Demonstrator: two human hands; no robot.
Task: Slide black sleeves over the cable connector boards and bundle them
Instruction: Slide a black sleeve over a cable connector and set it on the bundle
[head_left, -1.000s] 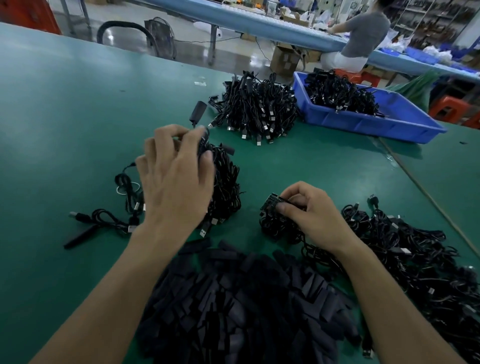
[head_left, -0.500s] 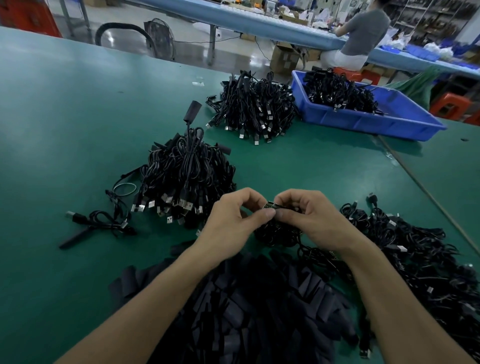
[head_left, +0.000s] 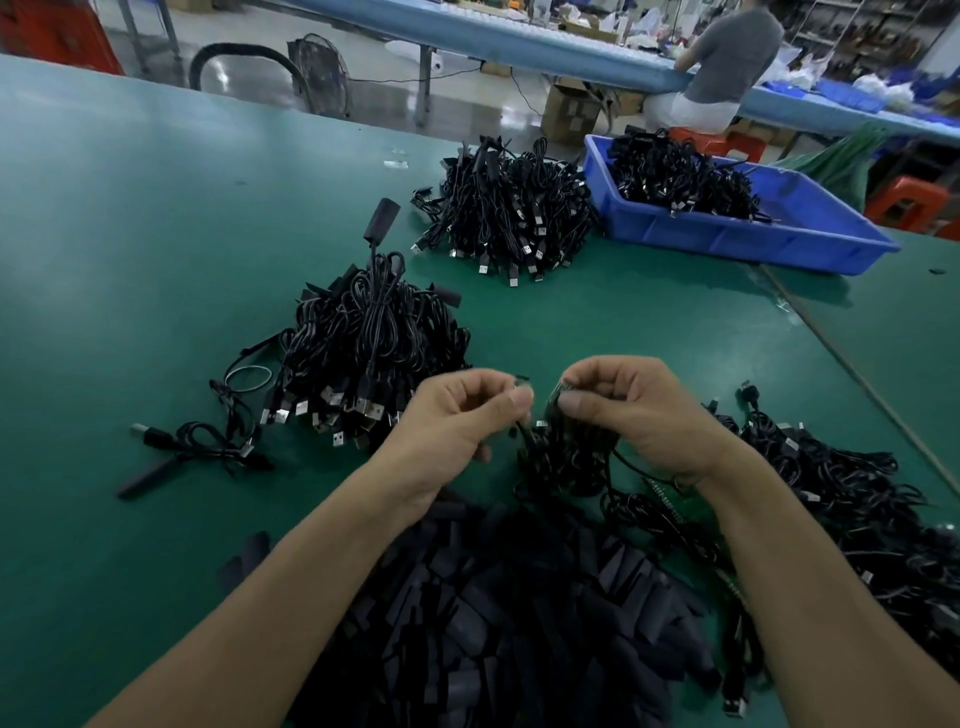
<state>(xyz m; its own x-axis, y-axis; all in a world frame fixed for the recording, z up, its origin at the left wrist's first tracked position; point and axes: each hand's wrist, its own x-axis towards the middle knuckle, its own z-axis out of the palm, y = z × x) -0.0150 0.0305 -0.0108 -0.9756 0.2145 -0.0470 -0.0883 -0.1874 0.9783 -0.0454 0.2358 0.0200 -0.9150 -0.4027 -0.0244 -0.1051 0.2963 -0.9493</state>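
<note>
My right hand (head_left: 639, 415) pinches a small connector board (head_left: 557, 396) between thumb and forefinger, above the green table. My left hand (head_left: 462, 415) pinches the same cable's other end (head_left: 522, 389) just to the left of it. The black coiled cable (head_left: 566, 462) hangs beneath both hands. A heap of flat black sleeves (head_left: 519, 623) lies close to me between my forearms. To the left sits a pile of sleeved cables (head_left: 363, 353), with one sleeved end (head_left: 382, 221) sticking up at its far side.
Loose unsleeved cables (head_left: 841, 499) spread at the right. A second cable pile (head_left: 509, 208) and a blue bin (head_left: 737, 244) holding cables stand farther back. A stray cable (head_left: 202, 441) lies at the left. A person sits at a far bench.
My left hand left the sleeved pile and came across to meet my right hand. Both hands then rose a little and drew slightly apart, holding the cable.
</note>
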